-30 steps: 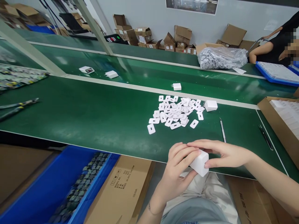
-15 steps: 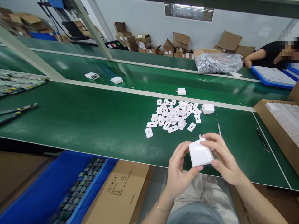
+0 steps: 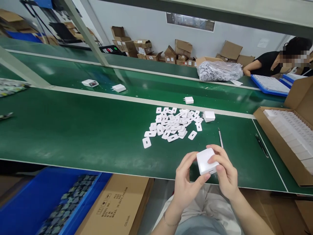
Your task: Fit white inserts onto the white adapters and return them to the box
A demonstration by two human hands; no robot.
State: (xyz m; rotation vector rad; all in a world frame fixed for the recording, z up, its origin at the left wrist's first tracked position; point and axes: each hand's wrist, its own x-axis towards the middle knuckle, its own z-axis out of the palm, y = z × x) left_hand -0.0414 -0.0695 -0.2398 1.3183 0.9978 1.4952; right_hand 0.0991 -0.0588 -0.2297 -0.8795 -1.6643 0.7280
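Observation:
A white charger block (image 3: pixel 206 160) is held between my two hands above the near edge of the green bench. My left hand (image 3: pixel 189 182) grips its left side and lower corner, the thumb underneath. The fingers of my right hand (image 3: pixel 226 174) press on its right side and front face. Beyond them lies a loose pile of small white plates with slots (image 3: pixel 174 125). Another white charger (image 3: pixel 209 116) rests at the pile's right end, and a thin pen-like tool (image 3: pixel 220 138) lies just past my right hand.
Black tweezers (image 3: pixel 261 146) and a carton of white chargers (image 3: pixel 303 166) are at the right. More chargers (image 3: pixel 189 100) sit on the recessed strip. A blue bin (image 3: pixel 26 195) and a cardboard box (image 3: pixel 114 202) stand below left. A person (image 3: pixel 265 63) is across the bench.
The charger has been turned in my hands, so its prongs no longer show and a slot is visible on its lower side. My right fingers have shifted on it. The view has swung to the right.

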